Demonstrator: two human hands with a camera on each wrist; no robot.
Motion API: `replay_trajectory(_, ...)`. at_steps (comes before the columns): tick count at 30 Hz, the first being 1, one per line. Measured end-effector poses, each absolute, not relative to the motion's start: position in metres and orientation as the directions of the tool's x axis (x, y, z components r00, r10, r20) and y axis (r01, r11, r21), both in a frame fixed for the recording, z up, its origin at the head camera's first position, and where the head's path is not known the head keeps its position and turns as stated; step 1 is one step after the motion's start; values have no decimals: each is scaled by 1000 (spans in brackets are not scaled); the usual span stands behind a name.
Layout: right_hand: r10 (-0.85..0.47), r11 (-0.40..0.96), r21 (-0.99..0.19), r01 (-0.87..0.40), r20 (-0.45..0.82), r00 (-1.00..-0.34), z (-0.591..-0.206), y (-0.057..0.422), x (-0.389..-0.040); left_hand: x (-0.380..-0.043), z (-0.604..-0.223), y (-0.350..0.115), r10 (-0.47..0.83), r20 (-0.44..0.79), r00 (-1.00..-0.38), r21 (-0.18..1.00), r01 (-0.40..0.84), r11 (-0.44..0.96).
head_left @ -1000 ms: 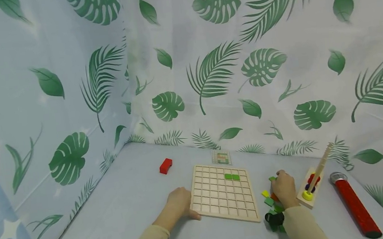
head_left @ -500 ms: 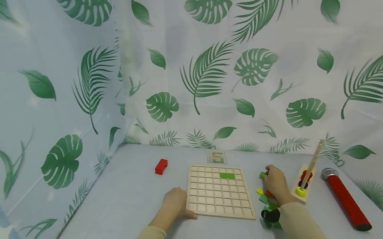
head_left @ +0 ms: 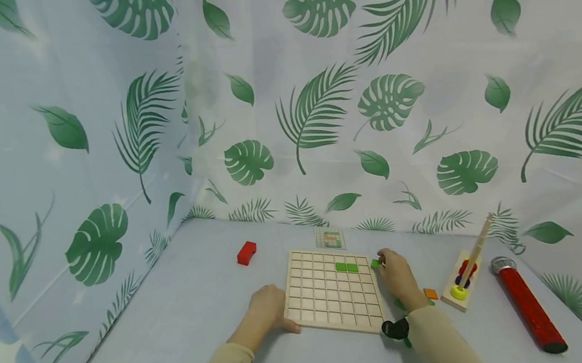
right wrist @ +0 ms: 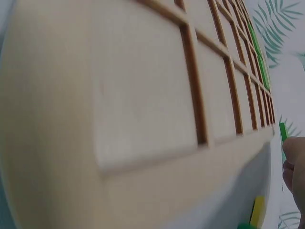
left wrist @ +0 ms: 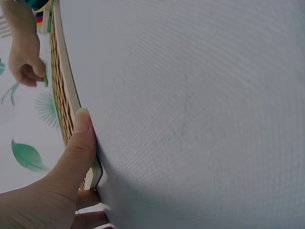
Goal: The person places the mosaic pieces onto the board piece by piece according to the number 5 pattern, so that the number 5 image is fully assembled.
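A wooden grid board (head_left: 331, 299) lies on the table, with two green tiles (head_left: 346, 267) side by side in its far right part. My left hand (head_left: 269, 307) grips the board's near left corner; in the left wrist view its thumb (left wrist: 78, 143) lies along the edge while the other fingers are partly hidden. Between the thumb and fingers of my right hand (head_left: 398, 274) is a green square tile (head_left: 374, 263), held by the board's far right edge. That tile (right wrist: 283, 131) also shows at the right of the right wrist view. Loose tiles lie partly hidden under my right forearm.
An orange tile (head_left: 430, 294) lies right of my right wrist. Farther right are a wooden stand with coloured beads (head_left: 464, 281) and a red cylinder (head_left: 528, 304). A red block (head_left: 246, 253) and a patterned card (head_left: 330, 238) lie beyond the board.
My right hand has moved left from the loose tiles to the board's right edge, carrying a green tile. My left hand stays at the corner. The head view has shifted slightly.
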State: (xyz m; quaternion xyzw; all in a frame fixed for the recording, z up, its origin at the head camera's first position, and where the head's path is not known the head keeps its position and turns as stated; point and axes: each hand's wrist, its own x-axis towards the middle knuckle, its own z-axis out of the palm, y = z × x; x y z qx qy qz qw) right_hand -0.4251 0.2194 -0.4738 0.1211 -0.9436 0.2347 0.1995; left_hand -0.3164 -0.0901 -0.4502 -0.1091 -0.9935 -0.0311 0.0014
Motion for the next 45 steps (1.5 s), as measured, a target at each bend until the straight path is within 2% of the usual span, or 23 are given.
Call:
replay_trajectory(15, -187, 828, -423, -369, 411, -892, -479, 178, -431, -315, -448, -89, 197, -27, -980, 91, 194, 977)
replay_trajectory(29, -259, 768, -464, -442, 405, -877, -482, 144, -433, -313, -448, -90, 207, -7, -978, 84, 206, 975)
replay_trajectory(36, -300, 756, -448, -477, 411, -861, -483, 134, -430, -312, -448, -89, 216, 10, -976, 93, 216, 972)
replay_trajectory(45, -315, 782, -428, -453, 356, -880, -482, 126, -431, -313, -448, -90, 213, 9, -977, 105, 213, 971)
